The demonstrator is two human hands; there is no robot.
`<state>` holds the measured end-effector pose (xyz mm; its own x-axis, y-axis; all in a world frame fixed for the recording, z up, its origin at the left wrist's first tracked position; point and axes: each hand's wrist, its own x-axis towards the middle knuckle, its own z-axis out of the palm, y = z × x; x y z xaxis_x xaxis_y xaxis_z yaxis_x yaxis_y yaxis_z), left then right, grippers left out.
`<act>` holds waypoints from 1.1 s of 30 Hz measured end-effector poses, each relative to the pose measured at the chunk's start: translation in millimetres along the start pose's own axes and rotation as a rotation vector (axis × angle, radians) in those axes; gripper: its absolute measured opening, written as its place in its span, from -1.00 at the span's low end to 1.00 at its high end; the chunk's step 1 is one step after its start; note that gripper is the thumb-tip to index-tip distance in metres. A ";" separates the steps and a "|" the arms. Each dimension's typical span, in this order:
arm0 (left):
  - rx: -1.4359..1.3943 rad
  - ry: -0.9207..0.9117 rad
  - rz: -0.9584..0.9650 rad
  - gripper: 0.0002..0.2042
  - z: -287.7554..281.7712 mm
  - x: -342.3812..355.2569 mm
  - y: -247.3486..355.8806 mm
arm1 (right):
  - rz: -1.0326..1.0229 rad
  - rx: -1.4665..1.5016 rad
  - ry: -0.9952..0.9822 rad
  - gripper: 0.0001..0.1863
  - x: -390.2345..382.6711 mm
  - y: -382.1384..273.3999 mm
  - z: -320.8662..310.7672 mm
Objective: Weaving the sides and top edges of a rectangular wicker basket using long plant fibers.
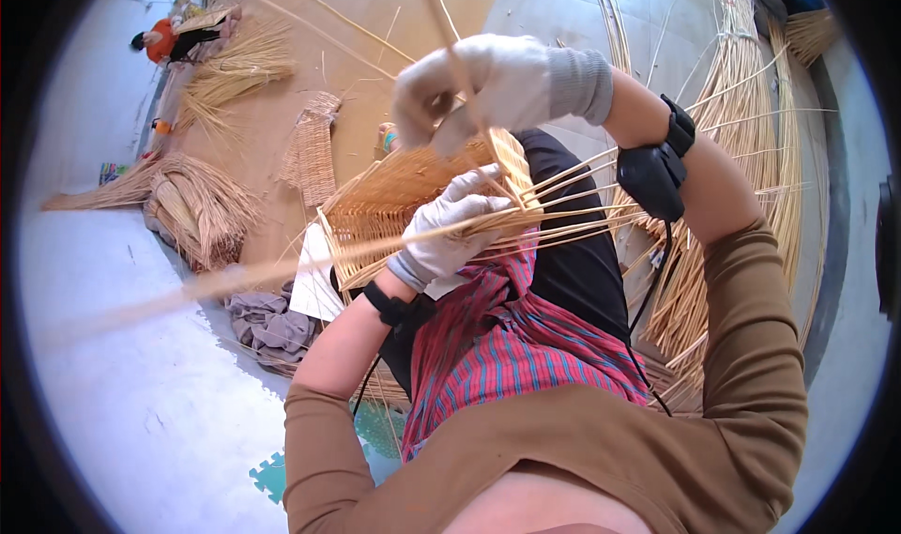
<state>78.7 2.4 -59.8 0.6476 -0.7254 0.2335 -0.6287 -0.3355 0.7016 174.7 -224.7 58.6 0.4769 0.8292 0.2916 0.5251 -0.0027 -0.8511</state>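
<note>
Basket of boxy tan wicker (375,205) sat mid-frame against the black-trousered lap (587,281), likely for bracing. I saw the white-gloved left hand (449,229) closed on thin pale strands (507,219), perhaps steadying them; the white-gloved right hand (497,88) curled above, its hold unclear.

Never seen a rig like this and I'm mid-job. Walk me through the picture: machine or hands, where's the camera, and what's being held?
There is no machine: a person works by hand. The single picture comes from a wide fisheye camera on their head, looking down, so straight edges bend. The white-gloved left hand grips a tan woven wicker basket near its rim, where loose strands fan out. The white-gloved right hand is raised above, fingers curled beside a long tan strand; blur hides its grip. On the floor lie a flat tan woven panel and a large bundle of straw-coloured stalks.
</note>
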 end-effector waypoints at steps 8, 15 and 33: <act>0.384 0.007 0.282 -0.56 2.3 -1.4 8.2 | 0.693 0.308 0.755 -0.63 -66.7 123.4 25.7; 0.204 0.115 0.268 -0.62 8.7 3.6 3.9 | 0.976 0.095 0.464 -0.54 -122.8 78.9 0.2; 0.091 0.164 0.034 -0.56 20.5 -4.1 12.3 | 0.688 -0.765 0.368 -0.61 -131.1 26.0 39.0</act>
<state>59.5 -11.0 -66.0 0.6821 -0.6319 0.3680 -0.6831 -0.3711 0.6290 98.3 -311.7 -18.8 0.9509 0.2994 0.0780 0.3036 -0.8543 -0.4220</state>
